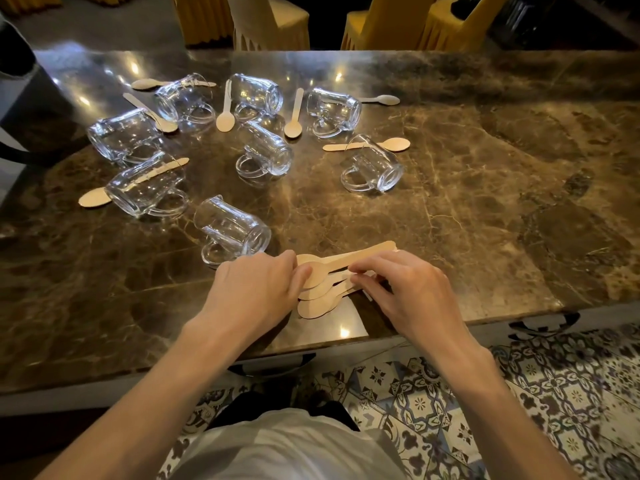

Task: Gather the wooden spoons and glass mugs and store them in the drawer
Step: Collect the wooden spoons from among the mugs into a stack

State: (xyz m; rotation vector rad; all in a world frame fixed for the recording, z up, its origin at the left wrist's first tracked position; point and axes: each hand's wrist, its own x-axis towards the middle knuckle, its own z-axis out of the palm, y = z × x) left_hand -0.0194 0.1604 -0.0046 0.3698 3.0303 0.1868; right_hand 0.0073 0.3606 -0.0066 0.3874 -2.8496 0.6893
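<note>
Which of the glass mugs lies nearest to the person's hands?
The mug lying on its side at the front of the group, just beyond the left hand. Its handle almost reaches that hand; all the other mugs lie farther back on the table.

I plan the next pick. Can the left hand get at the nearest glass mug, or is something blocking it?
Probably yes. The nearest glass mug lies on its side just beyond the left hand, nothing between them. But both hands now hold the spoon bundle.

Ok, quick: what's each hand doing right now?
Left hand: closed on the bowl end of the spoon stack.
Right hand: closed on the handles of the same stack.
</note>
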